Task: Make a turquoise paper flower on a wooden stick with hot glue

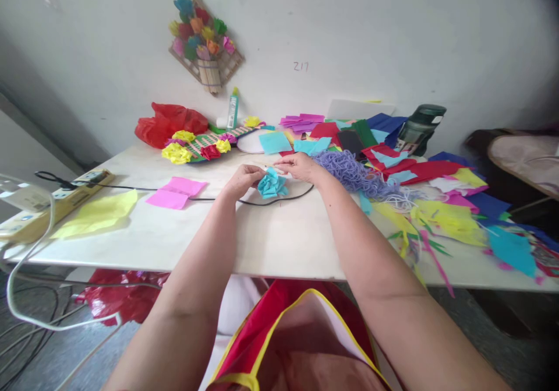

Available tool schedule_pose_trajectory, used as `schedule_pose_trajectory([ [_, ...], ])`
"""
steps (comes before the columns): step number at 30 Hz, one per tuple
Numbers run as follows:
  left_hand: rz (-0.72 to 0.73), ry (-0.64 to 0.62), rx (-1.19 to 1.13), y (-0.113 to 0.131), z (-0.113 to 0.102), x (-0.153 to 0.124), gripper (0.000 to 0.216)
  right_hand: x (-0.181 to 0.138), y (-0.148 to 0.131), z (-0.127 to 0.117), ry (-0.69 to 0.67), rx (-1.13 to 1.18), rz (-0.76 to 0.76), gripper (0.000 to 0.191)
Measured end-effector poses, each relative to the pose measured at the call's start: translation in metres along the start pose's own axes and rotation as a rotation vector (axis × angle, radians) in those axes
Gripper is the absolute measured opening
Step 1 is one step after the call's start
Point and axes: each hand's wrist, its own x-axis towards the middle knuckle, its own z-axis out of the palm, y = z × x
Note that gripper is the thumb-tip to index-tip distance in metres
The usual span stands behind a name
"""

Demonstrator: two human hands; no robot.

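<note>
A crumpled blue paper flower [271, 185] sits on the white table [279, 245] between both hands. My left hand [243, 179] pinches its left side with curled fingers. My right hand [300, 166] is closed at its upper right, fingers pinched on the paper and what looks like a thin stick. A black cable [279, 200] curves just in front of the flower.
Pink paper [175, 193] and yellow paper [98, 213] lie left, beside a power strip [52, 196]. A tangle of purple yarn [349, 172] and many coloured paper scraps [449, 210] cover the right. Finished paper flowers [196, 144], a glue bottle [233, 110] and a red bag [168, 123] stand behind.
</note>
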Motion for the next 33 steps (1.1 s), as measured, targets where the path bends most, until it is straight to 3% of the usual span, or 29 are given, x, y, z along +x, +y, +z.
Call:
schedule_pose_trajectory([
  [5, -0.007, -0.032, 0.022, 0.002, 0.001, -0.002, 0.027, 0.002, 0.008, 0.001, -0.086, 0.075, 0.127, 0.032],
  [15, 0.022, -0.043, -0.022, 0.000, 0.001, 0.000, 0.027, 0.005, 0.013, 0.006, -0.037, 0.084, 0.062, 0.028],
  [21, -0.031, -0.027, -0.145, 0.000, 0.003, 0.001, 0.028, 0.004, 0.010, 0.011, 0.015, 0.111, 0.027, 0.027],
  [33, -0.027, 0.002, -0.252, -0.003, 0.003, 0.003, 0.017, 0.008, 0.012, 0.017, 0.047, 0.102, 0.038, 0.025],
])
